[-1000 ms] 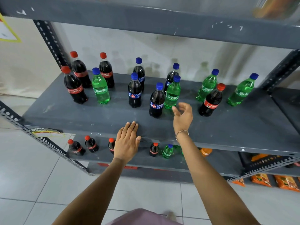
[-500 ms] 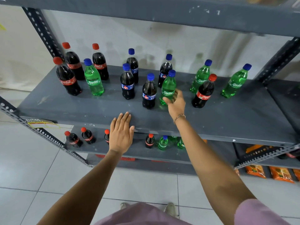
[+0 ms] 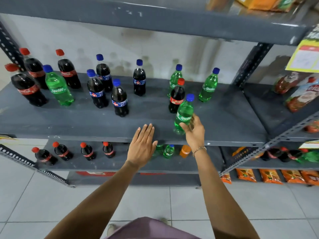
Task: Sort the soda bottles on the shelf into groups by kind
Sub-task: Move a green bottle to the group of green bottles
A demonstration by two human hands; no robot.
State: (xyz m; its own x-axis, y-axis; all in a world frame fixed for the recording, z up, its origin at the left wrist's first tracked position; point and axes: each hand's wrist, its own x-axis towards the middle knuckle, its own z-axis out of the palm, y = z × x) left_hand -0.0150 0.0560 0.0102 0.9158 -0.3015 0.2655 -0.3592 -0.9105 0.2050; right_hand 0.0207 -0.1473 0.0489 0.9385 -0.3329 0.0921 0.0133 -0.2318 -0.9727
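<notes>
Twelve bottles stood on the shelf (image 3: 224, 128) we were sorting: four red-capped colas, four dark blue-capped ones, four green Sprites. At the far left, three colas (image 3: 25, 87) crowded round one stray Sprite (image 3: 58, 88). Next came the blue-capped group (image 3: 107, 90), all four fairly near each other. Our left hand (image 3: 142, 147) lay flat and released on the shelf's front edge, holding nothing. Rightward, the last cola (image 3: 177, 97) stood between two Sprites (image 3: 208, 87) at the back and the Sprite bottle (image 3: 183, 114) that our right hand (image 3: 194, 131) carried, fingers (image 3: 183, 125) clenched around its lower body, base just above the shelf and tilted. We judged it full, so fairly heavy, smooth plastic that gives slightly; a grip at the labelled waist seemed surest.
</notes>
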